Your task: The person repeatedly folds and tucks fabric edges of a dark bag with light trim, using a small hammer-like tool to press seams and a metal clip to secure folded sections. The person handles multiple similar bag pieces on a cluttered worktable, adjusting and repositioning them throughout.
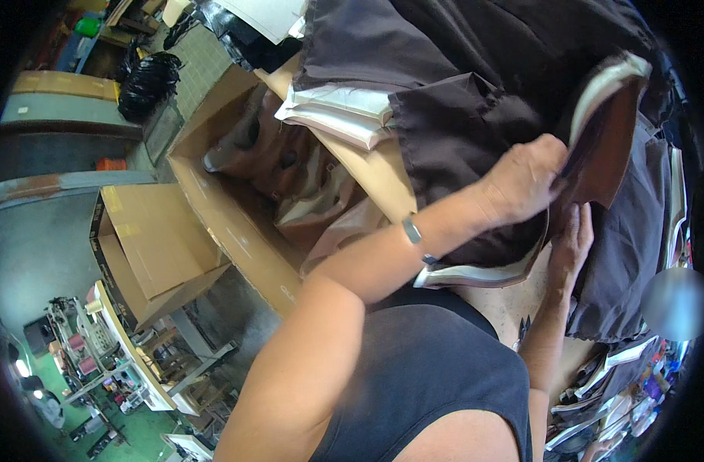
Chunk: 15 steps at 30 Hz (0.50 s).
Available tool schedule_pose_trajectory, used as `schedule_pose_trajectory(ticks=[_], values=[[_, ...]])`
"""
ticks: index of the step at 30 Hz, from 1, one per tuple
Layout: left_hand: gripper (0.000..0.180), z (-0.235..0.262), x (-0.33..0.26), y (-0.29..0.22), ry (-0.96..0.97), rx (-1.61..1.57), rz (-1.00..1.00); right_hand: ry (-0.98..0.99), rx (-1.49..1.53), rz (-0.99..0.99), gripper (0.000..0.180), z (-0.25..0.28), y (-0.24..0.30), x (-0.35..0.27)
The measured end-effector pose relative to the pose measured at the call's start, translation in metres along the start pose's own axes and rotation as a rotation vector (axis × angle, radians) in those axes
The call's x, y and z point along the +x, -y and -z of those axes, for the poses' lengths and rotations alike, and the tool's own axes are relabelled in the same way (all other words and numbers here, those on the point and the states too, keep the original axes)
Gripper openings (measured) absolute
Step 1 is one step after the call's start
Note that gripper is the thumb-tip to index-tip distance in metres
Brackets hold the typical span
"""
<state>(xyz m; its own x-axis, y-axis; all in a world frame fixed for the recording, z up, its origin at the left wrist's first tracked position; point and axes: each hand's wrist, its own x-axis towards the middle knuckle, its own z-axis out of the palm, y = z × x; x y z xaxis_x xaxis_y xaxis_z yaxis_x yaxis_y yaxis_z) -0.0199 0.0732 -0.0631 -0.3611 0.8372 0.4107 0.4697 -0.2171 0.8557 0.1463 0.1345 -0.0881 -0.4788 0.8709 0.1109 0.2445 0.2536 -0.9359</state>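
Observation:
A dark brown fabric piece [475, 146] with a thick white padded edge and a smooth reddish-brown inner face lies in front of me. My left hand [525, 181] is closed on it beside the part that stands up, slightly blurred. My right hand [574, 235] holds the lower edge of the reddish-brown face [605, 165], its fingers pressed together and its thumb hidden. The white padded edge [614, 81] curves upward beyond both hands. Near my right wrist, dark-handled scissors [524, 329] lie on the tan worktop [502, 300].
More white-edged pieces [340, 108] are stacked at the far side. To the left, a large cardboard box [236, 223] holds brown leather-like pieces [306, 177]. Another open carton [163, 239] stands beyond it. A sewing machine table [132, 350] is at the lower left. Bundled pieces [598, 389] lie at right.

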Motion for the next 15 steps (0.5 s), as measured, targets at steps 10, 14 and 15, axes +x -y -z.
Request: schedule_pose_trajectory(ticks=[10, 14, 15], values=[[0.052, 0.15, -0.008, 0.037, -0.159, 0.477, 0.094, 0.099, -0.039, -0.048, 0.042, 0.04, 0.014, 0.063], [0.054, 0.111, -0.053, -0.012, 0.23, 0.29, -0.419, 0.062, 0.14, -0.15, 0.046, 0.02, 0.01, 0.048], [0.051, 0.095, -0.069, -0.028, 0.423, 0.148, -0.36, 0.076, 0.178, -0.18, 0.046, 0.024, 0.007, 0.046]])
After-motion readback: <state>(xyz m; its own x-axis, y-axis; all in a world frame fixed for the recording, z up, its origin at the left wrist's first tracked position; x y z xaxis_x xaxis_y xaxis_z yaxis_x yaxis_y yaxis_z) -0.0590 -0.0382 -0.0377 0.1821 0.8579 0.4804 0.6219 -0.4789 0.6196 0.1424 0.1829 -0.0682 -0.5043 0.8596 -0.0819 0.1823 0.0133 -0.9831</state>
